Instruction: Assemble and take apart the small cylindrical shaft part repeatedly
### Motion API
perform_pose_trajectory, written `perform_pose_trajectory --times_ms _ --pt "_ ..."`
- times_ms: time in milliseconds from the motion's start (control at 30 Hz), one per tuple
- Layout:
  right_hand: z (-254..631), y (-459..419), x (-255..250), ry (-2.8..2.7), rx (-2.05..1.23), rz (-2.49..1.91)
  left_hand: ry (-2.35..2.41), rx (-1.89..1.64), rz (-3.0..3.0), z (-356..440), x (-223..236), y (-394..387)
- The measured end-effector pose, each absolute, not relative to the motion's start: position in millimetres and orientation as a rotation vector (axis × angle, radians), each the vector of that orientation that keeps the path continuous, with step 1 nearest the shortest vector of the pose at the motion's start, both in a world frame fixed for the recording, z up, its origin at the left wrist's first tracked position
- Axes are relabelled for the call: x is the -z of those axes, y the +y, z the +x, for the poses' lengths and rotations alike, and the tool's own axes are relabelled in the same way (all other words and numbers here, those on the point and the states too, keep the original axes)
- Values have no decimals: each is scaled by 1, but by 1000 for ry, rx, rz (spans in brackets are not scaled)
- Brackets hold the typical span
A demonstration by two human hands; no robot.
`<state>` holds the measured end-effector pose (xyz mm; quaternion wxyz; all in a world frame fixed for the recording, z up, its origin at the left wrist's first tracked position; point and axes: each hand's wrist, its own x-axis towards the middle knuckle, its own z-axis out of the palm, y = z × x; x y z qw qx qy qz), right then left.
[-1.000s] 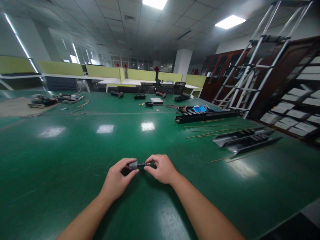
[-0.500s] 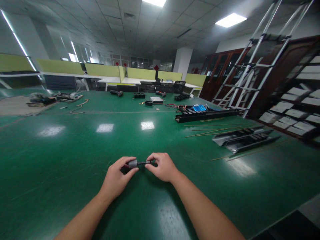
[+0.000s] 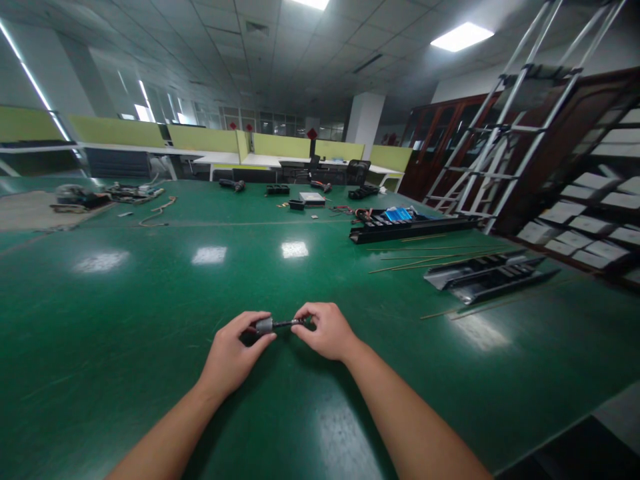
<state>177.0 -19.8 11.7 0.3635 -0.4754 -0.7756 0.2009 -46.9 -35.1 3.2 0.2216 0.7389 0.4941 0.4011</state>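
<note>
One wide green table [image 3: 150, 300] takes up most of the view, its glossy top mirroring the ceiling lights. A tall metal ladder [image 3: 530, 129] rises beyond its right side, near a dark wooden cabinet [image 3: 440, 137] and shelves stacked with white boxes [image 3: 595, 212]. Across the far side stand desks with yellow-green partitions [image 3: 200, 139]. On the right of the table lies a long black channel [image 3: 415, 231] with a blue packet [image 3: 399, 214] in it; nearer are two dark metal trays [image 3: 500, 283], side by side, with thin rods [image 3: 440, 313] lying around them.

Two bare hands meet at the near middle, well apart from all that. The left hand [image 3: 233, 353] has its thumb and fingers curved around a small part, parted only by its width; the right hand [image 3: 325, 333] is pinched at the tips. Toward the far edge are a drill [image 3: 233, 185], a white box [image 3: 313, 199] and a piece of rope [image 3: 161, 209]. Smallest are the held pieces: a grey cylinder [image 3: 265, 326] in the left hand, and a dark rod [image 3: 284, 324] reaching from it sideways to the right fingertips. Whether either touches the tabletop, I cannot tell.
</note>
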Motion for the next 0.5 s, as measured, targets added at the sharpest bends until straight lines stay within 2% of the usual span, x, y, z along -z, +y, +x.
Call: perform_pose_trajectory --times_ms 500 --pt "180 -20 -12 -1986 -521 -1224 1357 -1118 2007 -46 -4 -34"
